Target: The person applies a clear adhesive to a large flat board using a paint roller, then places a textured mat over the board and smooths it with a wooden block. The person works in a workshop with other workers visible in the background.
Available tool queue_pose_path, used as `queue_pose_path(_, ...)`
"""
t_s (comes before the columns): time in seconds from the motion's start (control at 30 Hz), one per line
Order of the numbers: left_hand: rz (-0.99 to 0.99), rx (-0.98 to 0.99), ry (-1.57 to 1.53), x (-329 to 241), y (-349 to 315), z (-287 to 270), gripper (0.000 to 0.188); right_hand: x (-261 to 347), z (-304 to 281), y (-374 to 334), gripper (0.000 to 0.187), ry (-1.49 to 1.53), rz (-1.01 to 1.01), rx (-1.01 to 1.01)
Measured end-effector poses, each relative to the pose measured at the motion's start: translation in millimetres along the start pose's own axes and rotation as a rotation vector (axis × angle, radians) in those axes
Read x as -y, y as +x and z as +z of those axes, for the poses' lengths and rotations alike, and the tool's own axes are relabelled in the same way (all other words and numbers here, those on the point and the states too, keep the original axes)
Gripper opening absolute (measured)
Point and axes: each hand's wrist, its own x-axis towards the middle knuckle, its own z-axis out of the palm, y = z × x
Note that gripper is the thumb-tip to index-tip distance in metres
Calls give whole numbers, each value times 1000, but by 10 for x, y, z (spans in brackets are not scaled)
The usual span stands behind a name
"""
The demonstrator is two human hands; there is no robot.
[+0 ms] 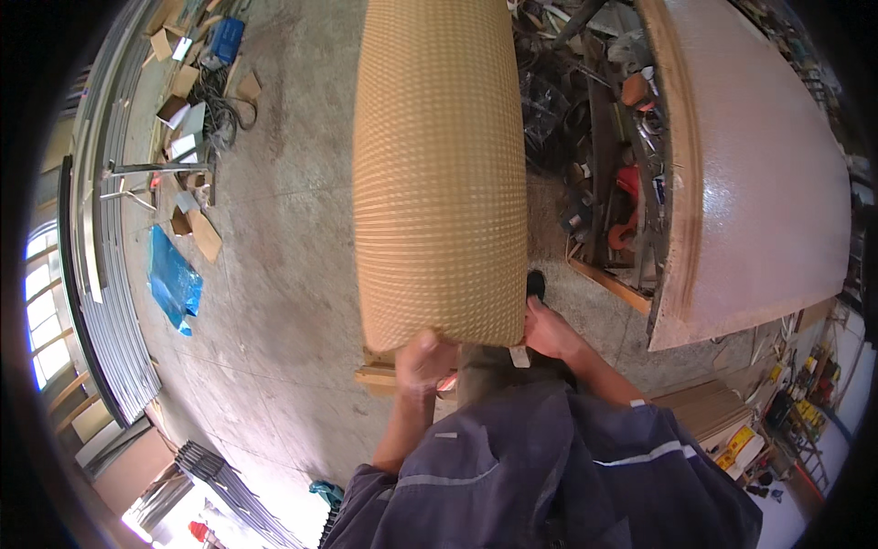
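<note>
A long tan piece with a fine check pattern (439, 183) stretches away from my body to the top of the view. Its surface bulges and its near corners are rounded; I cannot tell if it is padded. My left hand (425, 360) is closed on its near edge, left of the middle, slightly blurred. At the near right corner my right hand (549, 329) is closed on the edge, with the thumb along the side. Fingertips of both hands are hidden beneath the piece. Under the left corner, light wooden pieces (377, 373) show on the floor.
To the right stands a large table with a pale, shiny top (759, 183), and beside it lies a heap of dark scrap and tools (594, 165). On the concrete floor (283, 229) at left are a blue plastic sheet (174, 277), cardboard scraps (203, 233) and a blue box (224, 41).
</note>
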Motion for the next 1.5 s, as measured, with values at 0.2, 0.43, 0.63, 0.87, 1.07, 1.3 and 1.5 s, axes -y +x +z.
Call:
queue_pose_path(0.2,299,132,45,-963,-351,780,79,376,1359,12,57,402,-292,191)
queue_pose_path(0.43,864,-100,140,-2110,-456,1099,48,1400,1670,-362,40,282,-741,130)
queue_pose_path(0.63,857,266,0,-2573,-861,903,44,2357,2271,-595,37,-65,-674,139)
queue_pose_path(0.87,1600,-592,1469,-2422,-1105,999,78,2206,2813,-658,65,-655,-406,-41)
queue_pose_path(1.07,1779,-1091,2179,-2407,-1181,1052,72,1305,2063,-531,40,-870,-209,48)
queue_pose_path(1.3,1721,-851,1457,-2104,-1156,1609,91,597,1669,-855,65,-174,58,533)
queue_pose_path(1.5,1986,-604,1545,-2208,-1079,2114,63,837,2649,-684,76,-147,-68,664)
